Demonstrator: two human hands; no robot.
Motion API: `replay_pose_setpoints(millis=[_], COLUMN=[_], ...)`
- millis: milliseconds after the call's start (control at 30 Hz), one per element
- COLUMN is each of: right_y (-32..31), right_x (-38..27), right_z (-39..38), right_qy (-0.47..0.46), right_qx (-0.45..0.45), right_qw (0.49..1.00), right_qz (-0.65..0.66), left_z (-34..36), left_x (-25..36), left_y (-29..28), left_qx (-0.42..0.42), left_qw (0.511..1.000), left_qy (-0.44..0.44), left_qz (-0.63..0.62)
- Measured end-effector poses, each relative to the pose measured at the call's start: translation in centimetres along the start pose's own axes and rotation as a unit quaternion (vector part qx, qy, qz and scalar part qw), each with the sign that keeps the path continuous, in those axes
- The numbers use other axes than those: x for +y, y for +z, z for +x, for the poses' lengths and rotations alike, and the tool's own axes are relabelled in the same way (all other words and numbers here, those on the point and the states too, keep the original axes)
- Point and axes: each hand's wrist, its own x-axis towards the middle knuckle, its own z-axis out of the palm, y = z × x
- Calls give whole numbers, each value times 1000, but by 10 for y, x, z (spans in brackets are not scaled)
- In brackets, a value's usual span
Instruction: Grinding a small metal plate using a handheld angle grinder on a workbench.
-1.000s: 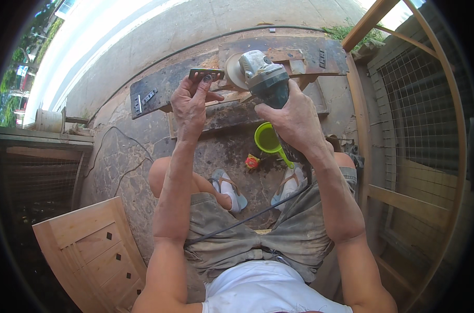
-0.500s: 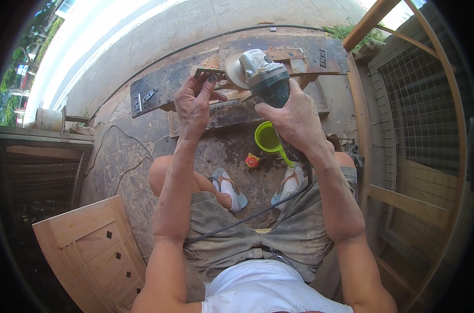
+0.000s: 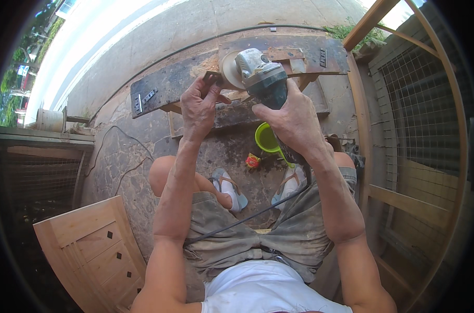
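My right hand (image 3: 295, 119) wraps round the body of a grey and dark green angle grinder (image 3: 264, 78), held above a low dark bench. A pale round disc (image 3: 229, 70) is on the grinder's left side. With bent fingers and thumb, my left hand (image 3: 199, 113) pinches a small dark flat piece (image 3: 211, 78) close to the disc's left edge. Whether piece and disc touch, I cannot tell. The piece's lower part is hidden by my fingers. From the grinder a black cord (image 3: 252, 215) runs across my lap.
The bench (image 3: 156, 86) bears small metal parts (image 3: 144, 99) at its left and a dark slotted part (image 3: 323, 57) at its right. Below are a green dipper (image 3: 266, 138) and a red-yellow packet (image 3: 252, 160). A wooden panel (image 3: 93, 250) leans at left; a mesh-covered wooden frame (image 3: 424, 99) stands at right.
My left hand has shifted a little to the right, and the small piece has turned in its fingers. The grinder and my right hand have moved slightly left.
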Motion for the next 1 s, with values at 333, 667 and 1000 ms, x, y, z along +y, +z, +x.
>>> replay_pose_setpoints(millis=[333, 667, 1000], right_y=[-1, 0, 1], right_x=[-1, -3, -2], right_z=[-1, -2, -3], right_qy=[-1, -14, -23], right_qx=[-6, -14, -7], right_qw=[1000, 1000, 999], right_qz=[10, 20, 27], left_z=[-1, -2, -4], left_x=[1, -1, -2], left_y=[1, 6, 10], left_qx=[-8, -20, -21], left_qw=[1000, 1000, 1000], left_qy=[0, 0, -9], left_qz=[28, 18, 22])
